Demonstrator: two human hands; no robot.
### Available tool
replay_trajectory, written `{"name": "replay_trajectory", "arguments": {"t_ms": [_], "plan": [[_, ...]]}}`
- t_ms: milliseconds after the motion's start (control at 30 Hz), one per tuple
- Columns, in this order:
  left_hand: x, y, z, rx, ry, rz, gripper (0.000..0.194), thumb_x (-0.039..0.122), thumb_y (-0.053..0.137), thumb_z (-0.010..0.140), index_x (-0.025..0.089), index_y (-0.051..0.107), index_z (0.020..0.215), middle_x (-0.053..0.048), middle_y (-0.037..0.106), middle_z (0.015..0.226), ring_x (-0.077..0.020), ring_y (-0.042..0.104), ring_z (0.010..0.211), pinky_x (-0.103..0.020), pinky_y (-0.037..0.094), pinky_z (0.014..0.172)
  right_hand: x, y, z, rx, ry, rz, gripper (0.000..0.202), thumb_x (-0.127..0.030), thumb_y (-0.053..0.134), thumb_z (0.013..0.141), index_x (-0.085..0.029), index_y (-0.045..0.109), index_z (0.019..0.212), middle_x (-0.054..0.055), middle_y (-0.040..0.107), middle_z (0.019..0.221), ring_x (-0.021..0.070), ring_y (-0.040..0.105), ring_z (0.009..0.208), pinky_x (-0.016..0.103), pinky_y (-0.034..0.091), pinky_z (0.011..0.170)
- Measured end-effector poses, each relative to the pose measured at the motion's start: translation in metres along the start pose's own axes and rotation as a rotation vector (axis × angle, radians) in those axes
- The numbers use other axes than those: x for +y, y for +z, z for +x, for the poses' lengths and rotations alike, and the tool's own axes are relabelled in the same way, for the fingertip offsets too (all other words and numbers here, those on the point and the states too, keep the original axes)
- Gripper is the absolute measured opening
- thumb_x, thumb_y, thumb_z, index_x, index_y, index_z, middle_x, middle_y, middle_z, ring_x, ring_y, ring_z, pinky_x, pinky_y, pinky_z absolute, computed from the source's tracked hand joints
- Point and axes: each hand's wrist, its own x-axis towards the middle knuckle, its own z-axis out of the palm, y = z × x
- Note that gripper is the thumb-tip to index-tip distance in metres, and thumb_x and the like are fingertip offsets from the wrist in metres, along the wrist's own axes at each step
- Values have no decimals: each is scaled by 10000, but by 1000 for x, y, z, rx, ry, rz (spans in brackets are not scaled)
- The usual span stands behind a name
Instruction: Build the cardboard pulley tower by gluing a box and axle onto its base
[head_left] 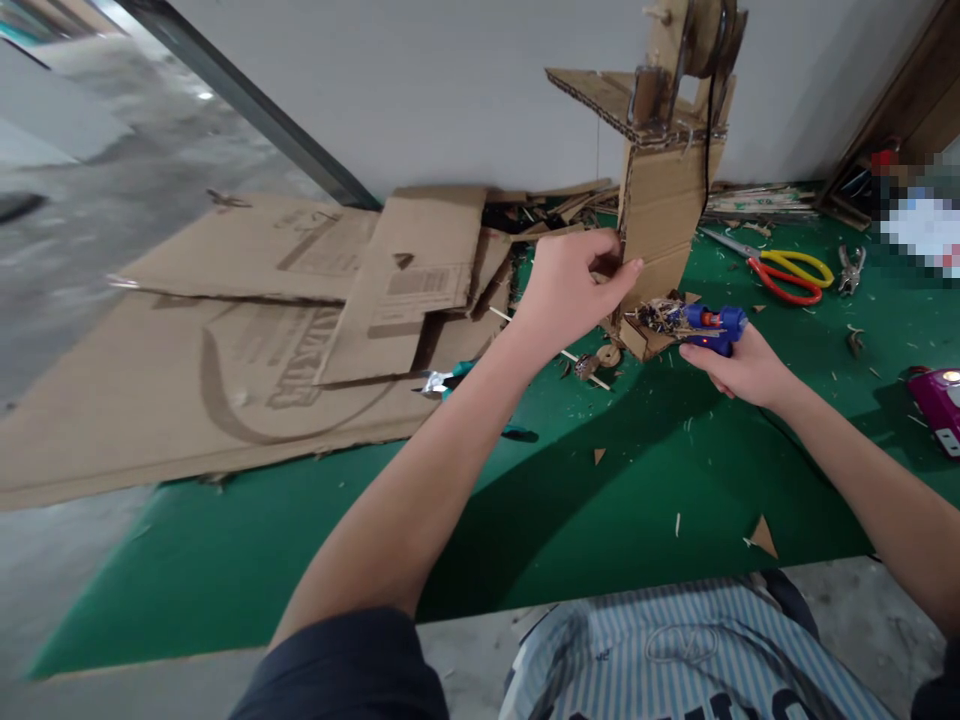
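A tall cardboard structure [664, 215] stands upright on the green table [300, 560], with a round wheel-like part at its top. My left hand [574, 285] grips the left edge of its upright panel between thumb and fingers. Low at the right of the structure, my right hand [739, 365] is closed around a blue glue gun [716, 328], whose small red light shows. Its nozzle end points left toward the structure's base and is hidden among scraps stuck about it. Beneath my left hand lie a thin stick [600, 381] and a small cardboard disc [608, 356].
Large cardboard sheets [247, 350] cover the table's left side. Teal-handled pliers [450, 378] lie partly behind my left forearm. Scissors [787, 275], small metal pliers [850, 270] and a magenta device [937, 405] are at the right. A wall [465, 100] rises behind.
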Motion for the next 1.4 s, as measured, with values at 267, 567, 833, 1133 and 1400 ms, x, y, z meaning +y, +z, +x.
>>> {"name": "replay_trajectory", "arguments": {"t_ms": [267,567,833,1133,1400], "plan": [[10,-4,3,-10,-64,-66,343,270,723,847,217,475,615,-4,529,599,-170,548,615,-347,471,667,9,-2,2,-10,-22,-58,337,-468,720,846,-208,544,723,-27,518,537,105,474,498,266,373,491],[9,-4,3,-7,-60,-87,327,287,729,845,221,492,630,-2,537,603,-166,542,618,-338,460,665,11,-3,3,-4,-70,-108,362,-505,711,839,-205,548,718,-9,518,601,128,478,599,286,359,559],[10,-6,4,-19,-64,-66,337,273,717,848,217,477,619,-4,549,616,-156,521,608,-338,464,657,8,-3,1,-10,-113,-125,348,-486,695,842,-209,542,698,-13,501,612,131,464,612,295,362,583],[9,-7,2,-17,-100,-98,262,286,715,855,209,554,664,-15,582,646,-169,569,654,-331,500,692,4,-6,-2,-50,-91,-123,345,-494,694,843,-211,545,711,-23,468,603,129,440,598,302,342,585],[6,-8,2,-21,-143,-138,247,297,723,853,205,575,677,-23,628,673,-171,611,664,-335,547,708,1,-8,-4,-69,-104,-121,317,-481,688,839,-207,558,745,-32,464,606,129,436,599,308,341,602]]}}
